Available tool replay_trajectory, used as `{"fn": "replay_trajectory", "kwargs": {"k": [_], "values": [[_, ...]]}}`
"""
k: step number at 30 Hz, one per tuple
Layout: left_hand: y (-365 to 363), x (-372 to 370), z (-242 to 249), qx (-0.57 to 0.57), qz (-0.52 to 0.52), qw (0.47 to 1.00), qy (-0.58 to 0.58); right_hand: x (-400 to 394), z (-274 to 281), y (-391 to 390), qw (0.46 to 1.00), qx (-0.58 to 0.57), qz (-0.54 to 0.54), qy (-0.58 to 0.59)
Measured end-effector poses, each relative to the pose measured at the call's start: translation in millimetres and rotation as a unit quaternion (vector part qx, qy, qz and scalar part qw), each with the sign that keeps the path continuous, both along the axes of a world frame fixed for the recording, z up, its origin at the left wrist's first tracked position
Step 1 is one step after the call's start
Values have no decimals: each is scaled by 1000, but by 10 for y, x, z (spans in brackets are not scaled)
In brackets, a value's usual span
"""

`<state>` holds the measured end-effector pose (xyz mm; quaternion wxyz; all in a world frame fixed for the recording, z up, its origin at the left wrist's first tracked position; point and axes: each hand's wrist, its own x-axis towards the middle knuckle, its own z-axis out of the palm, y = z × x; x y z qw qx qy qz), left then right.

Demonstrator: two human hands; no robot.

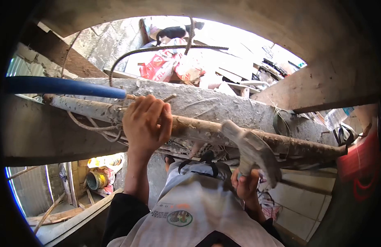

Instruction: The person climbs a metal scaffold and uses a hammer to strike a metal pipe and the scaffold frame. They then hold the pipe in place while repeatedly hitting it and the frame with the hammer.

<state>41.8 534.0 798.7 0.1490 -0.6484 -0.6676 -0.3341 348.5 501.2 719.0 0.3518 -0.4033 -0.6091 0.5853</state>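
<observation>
My left hand [146,123] is wrapped over a rough, mortar-stained wooden pole [198,126] that runs across the view. Its fingertips are hidden behind the pole. Beside the knuckles, a blue pipe [71,87] comes in from the left with a thin rod showing at its end. A short rod end [170,98] sticks out just right of the fingers. Lower right, my right hand [246,185] grips a claw hammer [258,150] by its handle. The hammer's greyish head is raised in front of the pole and slightly blurred.
Behind the pole lies a rough concrete beam [235,106], with a bent steel bar [157,49] curving above it. Wooden planks [322,88] frame the opening. Beyond are red-and-white sacks [159,66] and a black-and-white cat [174,33]. A yellow bucket [97,180] lies lower left; something red [359,160] hangs right.
</observation>
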Motion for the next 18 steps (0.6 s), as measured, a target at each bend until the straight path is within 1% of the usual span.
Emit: {"fn": "replay_trajectory", "kwargs": {"k": [1,2,4,5,6,8,9,10,12,13,14,16,17,18], "values": [[3,-17,18,-6,-7,1000,9,-53,26,9,997,-52,3,59],[0,-20,40,-3,3,1000,15,-106,66,-6,997,-57,-29,54],[-14,-29,73,-7,-40,999,-26,-21,39,17,997,-48,-11,59],[-28,-57,84,-20,-53,998,-38,-13,100,33,996,-62,-9,64],[-37,-87,105,-22,-53,998,-36,-39,156,25,996,-44,-25,67],[-52,-144,136,-14,-57,997,-45,22,183,36,999,-5,10,42],[-52,-175,116,-15,-60,997,-47,54,108,22,998,32,22,44],[-48,-212,88,-3,-55,998,-30,95,39,19,995,34,57,69],[-29,-261,30,12,-47,999,-15,273,-271,-26,994,39,105,19],[-21,-279,-4,38,-50,998,-8,95,-227,9,987,113,100,57],[-25,-285,-37,64,-51,997,-1,-65,-57,-15,999,-31,43,7],[-52,-290,-70,70,-54,996,-1,-274,20,55,992,110,17,-59],[-37,-307,-64,81,-57,995,3,-302,15,78,991,116,19,-58],[-31,-309,-52,86,-51,995,4,-324,0,106,995,93,34,-18]]}}
